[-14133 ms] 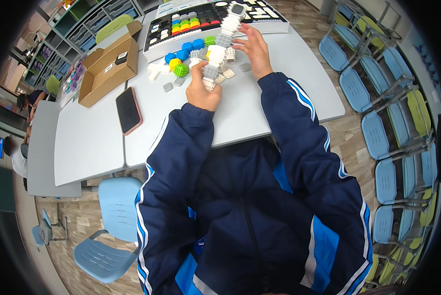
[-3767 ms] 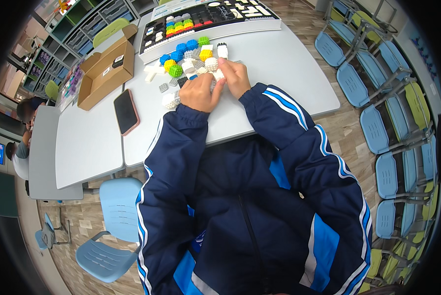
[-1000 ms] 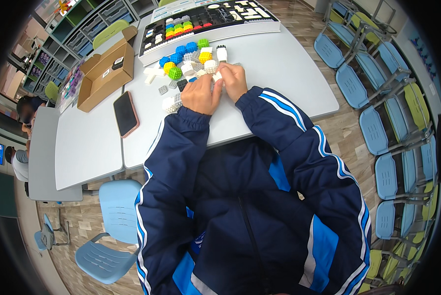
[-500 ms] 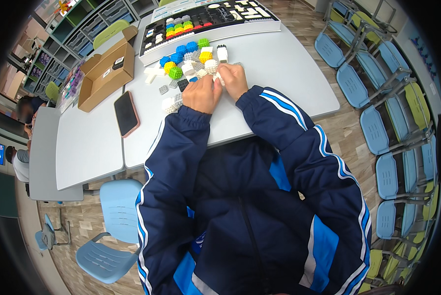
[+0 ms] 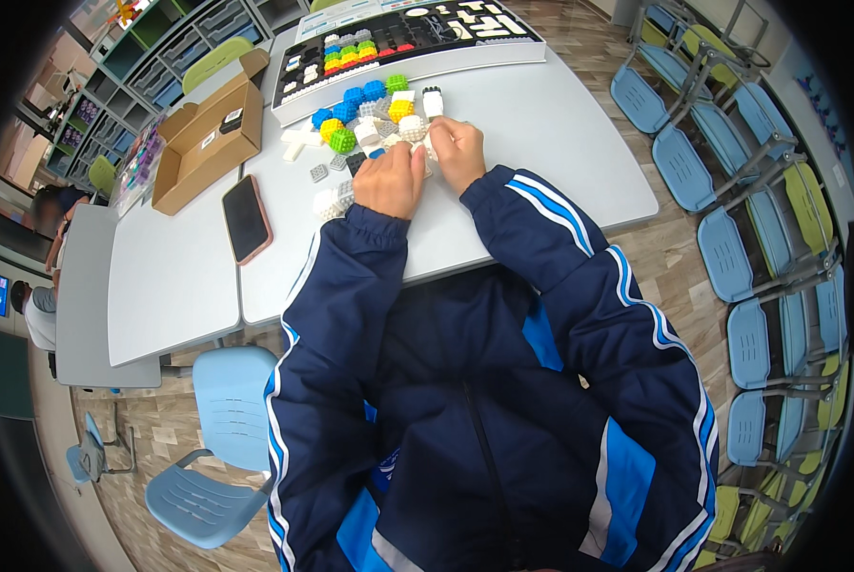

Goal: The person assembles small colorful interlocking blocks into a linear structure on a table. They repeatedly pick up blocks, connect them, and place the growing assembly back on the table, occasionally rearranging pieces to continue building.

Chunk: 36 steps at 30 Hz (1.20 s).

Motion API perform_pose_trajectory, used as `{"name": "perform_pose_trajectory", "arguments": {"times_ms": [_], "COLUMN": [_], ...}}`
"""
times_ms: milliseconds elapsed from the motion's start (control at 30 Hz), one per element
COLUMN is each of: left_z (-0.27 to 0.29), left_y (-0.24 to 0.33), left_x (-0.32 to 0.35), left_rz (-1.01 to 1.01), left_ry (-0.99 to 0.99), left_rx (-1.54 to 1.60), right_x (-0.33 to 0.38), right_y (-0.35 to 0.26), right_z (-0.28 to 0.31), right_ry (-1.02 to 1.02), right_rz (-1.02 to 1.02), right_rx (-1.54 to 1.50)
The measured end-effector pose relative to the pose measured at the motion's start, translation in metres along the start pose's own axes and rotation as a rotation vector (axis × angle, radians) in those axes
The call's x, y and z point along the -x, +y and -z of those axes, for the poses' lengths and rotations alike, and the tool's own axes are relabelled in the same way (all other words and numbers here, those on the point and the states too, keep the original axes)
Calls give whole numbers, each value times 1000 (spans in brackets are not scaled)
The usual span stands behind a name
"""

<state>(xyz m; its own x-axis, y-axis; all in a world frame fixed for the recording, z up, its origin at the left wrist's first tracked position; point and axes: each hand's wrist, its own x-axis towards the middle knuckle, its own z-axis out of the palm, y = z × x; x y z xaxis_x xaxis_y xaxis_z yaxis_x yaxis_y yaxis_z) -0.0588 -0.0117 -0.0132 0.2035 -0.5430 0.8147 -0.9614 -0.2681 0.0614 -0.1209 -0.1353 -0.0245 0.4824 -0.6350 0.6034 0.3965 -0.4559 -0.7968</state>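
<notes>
A white block (image 5: 431, 146) sits between my hands, low over the near edge of the brick pile; my right hand (image 5: 457, 155) pinches it with bent fingers. My left hand (image 5: 392, 181) is curled beside it, and I can't tell what its fingers grip. Just beyond lie knobbly plastic balls, green (image 5: 342, 141) and blue (image 5: 375, 90), and a flat square grey tile (image 5: 318, 173) on the smooth table (image 5: 560, 143). Farther left are a glossy phone (image 5: 247, 220) and a cardboard box (image 5: 201, 164).

Jacket (image 5: 437, 419): navy, dark zip (image 5: 481, 439) down the front. Left sleeve (image 5: 341, 286) and right sleeve (image 5: 551, 286) carry white and bright-blue stripes (image 5: 273, 419) along the outer side; cuffs (image 5: 377, 221) gathered. Near end: bright-blue panels (image 5: 627, 472) left and right, grey-edged. Left chest mark (image 5: 387, 465) partly hidden. Left hand (image 5: 390, 181) and right hand (image 5: 457, 154) bare.
</notes>
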Motion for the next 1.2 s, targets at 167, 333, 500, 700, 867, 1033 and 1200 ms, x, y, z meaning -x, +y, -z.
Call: {"name": "perform_pose_trajectory", "arguments": {"times_ms": [167, 333, 500, 700, 867, 1033, 1200], "left_z": [-2, 6, 12, 18, 20, 22, 21], "left_y": [-4, -1, -3, -1, -3, -3, -4], "left_x": [-1, -2, -3, -5, -5, -3, -6], "left_rz": [100, 134, 166, 124, 135, 66, 58], "left_ry": [-14, 34, 123, 171, 166, 127, 150], "left_rx": [-50, -24, 35, 114, 189, 253, 321], "right_x": [-2, 0, 1, 1, 7, 12, 10], "right_y": [-8, -10, 0, -1, -20, -28, -15], "right_z": [1, -3, -2, -3, 0, -2, -4], "right_ry": [-9, 6, -112, -148, -372, -462, -408], "right_rz": [-55, 21, 160, 391, 283, 32, 40], "right_rx": [330, 393, 470, 410, 120, -69, -107]}}
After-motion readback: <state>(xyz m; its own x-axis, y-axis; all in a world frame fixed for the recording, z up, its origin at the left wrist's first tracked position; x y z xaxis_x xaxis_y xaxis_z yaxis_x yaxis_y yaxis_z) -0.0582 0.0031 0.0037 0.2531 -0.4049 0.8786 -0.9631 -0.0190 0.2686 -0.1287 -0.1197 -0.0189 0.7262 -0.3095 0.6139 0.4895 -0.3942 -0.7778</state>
